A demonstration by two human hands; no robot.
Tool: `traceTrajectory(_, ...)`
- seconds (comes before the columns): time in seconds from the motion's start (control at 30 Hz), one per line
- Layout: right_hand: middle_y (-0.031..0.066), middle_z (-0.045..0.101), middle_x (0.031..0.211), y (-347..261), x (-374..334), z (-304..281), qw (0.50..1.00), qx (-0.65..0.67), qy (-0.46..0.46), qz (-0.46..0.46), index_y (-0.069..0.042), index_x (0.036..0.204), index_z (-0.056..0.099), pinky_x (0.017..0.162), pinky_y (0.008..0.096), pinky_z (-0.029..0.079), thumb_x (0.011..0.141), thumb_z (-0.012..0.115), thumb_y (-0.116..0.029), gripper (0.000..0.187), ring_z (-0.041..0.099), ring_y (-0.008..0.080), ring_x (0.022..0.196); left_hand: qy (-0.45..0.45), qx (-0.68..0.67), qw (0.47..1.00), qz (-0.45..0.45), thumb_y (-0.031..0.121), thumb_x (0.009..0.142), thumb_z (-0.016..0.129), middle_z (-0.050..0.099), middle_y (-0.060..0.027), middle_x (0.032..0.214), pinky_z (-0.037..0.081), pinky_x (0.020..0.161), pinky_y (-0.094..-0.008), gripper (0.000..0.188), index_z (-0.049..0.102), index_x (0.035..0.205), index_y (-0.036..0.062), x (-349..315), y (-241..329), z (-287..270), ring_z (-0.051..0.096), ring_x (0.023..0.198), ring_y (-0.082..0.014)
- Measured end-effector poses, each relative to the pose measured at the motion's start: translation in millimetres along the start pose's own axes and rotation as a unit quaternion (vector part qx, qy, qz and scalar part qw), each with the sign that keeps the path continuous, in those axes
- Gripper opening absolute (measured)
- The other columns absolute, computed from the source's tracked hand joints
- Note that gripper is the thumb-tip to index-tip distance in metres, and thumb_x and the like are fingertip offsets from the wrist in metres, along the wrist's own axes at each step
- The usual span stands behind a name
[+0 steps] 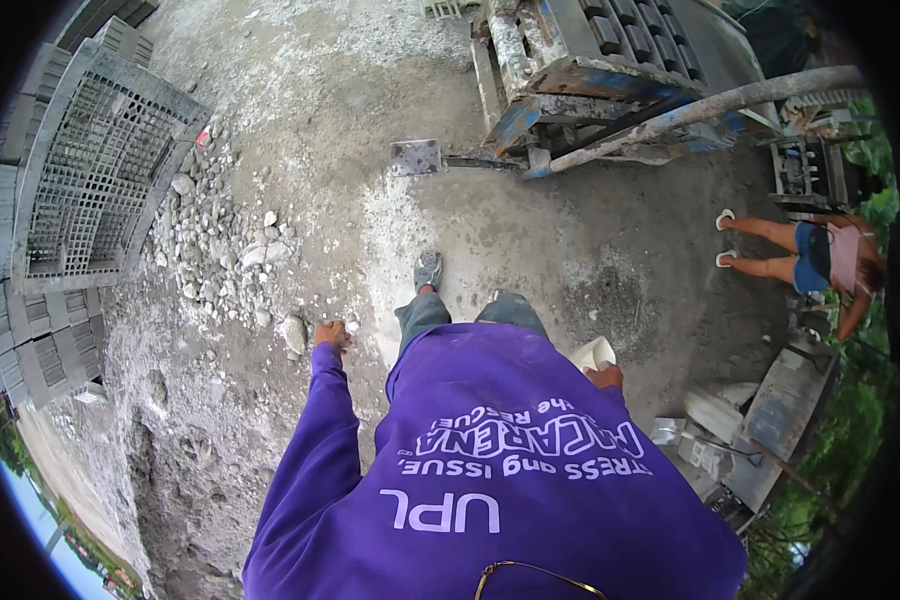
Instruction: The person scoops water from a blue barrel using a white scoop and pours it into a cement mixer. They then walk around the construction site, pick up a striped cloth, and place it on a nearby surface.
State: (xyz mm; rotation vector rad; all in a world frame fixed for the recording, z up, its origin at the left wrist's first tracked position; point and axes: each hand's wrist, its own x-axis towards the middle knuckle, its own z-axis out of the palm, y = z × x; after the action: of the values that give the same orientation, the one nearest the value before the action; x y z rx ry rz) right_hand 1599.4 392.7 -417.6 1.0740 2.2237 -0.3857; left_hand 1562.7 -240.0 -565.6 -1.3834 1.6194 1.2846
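Note:
My left hand (332, 335) hangs out to the side over the rough ground, its fingers loosely bent and apart, with nothing visible in it. Close by it lies a rounded stone (294, 334) at the edge of a spread of gravel. By my right hip, my right hand (606, 376) grips a cream-coloured, open-topped container (592, 354); my purple shirt (530, 430) partly hides both. One of my feet, in a grey shoe (428, 270), is stepping forward on the dusty ground.
A large mesh-bottomed screen (105, 170) leans at the left by stacked grey concrete blocks (55, 350). Ahead, a flat shovel blade (416, 157) lies near a metal block-making machine (620, 60) with a long pipe (710, 110). Another person (820, 255) stands at right, above discarded slabs (770, 425).

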Motion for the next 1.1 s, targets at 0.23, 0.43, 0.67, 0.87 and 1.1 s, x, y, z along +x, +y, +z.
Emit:
traceTrajectory(0.23,0.017,0.066,0.105,-59.1,15.8,-6.5,1.0,0.02,-0.008,-0.011,-0.001,0.107,0.064,0.087,0.0366,0.048,0.066,0.08,-0.032,0.054,0.062,0.0307,0.102,0.001,-0.08,0.997,0.025,0.025,0.088,0.051,0.065,-0.0118,0.078,0.041,0.041,-0.0334,0.027,0.058,0.104,0.0048,21.9,95.0,-3.6,0.059,0.054,-0.0185)
traceTrajectory(0.43,0.0154,0.065,0.109,-145.7,28.6,-28.9,0.999,-0.009,-0.043,0.024,-0.004,0.107,0.064,0.089,0.0367,0.048,0.066,0.08,-0.036,0.055,0.061,0.0298,0.104,-0.081,-0.087,0.991,0.06,0.026,0.09,0.053,0.064,-0.0094,0.078,0.043,0.043,-0.0318,0.025,0.057,0.104,0.0063,23.6,206.9,70.2,0.061,0.057,-0.0184)
traceTrajectory(0.67,0.0132,0.065,0.11,-231.0,93.2,-41.6,0.994,0.003,-0.103,0.039,-0.005,0.108,0.063,0.089,0.036,0.048,0.067,0.078,-0.036,0.053,0.062,0.0282,0.104,-0.115,-0.044,0.992,0.043,0.03,0.091,0.056,0.066,-0.0095,0.083,0.046,0.048,-0.0299,0.033,0.057,0.112,0.0054,5.1,302.0,131.4,0.064,0.063,-0.0185)
traceTrajectory(0.87,0.0116,0.065,0.107,-282.1,140.9,-45.3,0.987,0.02,-0.157,0.038,-0.01,0.105,0.063,0.089,0.0384,0.048,0.071,0.074,-0.037,0.045,0.061,0.0289,0.103,-0.086,0.031,0.996,-0.005,0.032,0.087,0.059,0.067,-0.0136,0.088,0.051,0.052,-0.0351,0.035,0.056,0.111,0.006,-2.0,358.7,111.3,0.066,0.069,-0.0241)
traceTrajectory(1.1,0.0131,0.063,0.11,-316.4,166.1,-27.9,0.974,0.011,-0.213,0.073,-0.012,0.107,0.061,0.089,0.0397,0.048,0.071,0.072,-0.039,0.046,0.06,0.0309,0.103,-0.033,0.076,0.996,-0.025,0.029,0.089,0.054,0.066,-0.0137,0.084,0.049,0.049,-0.0325,0.032,0.056,0.108,0.0035,-16.5,440.7,97.7,0.063,0.063,-0.0213)
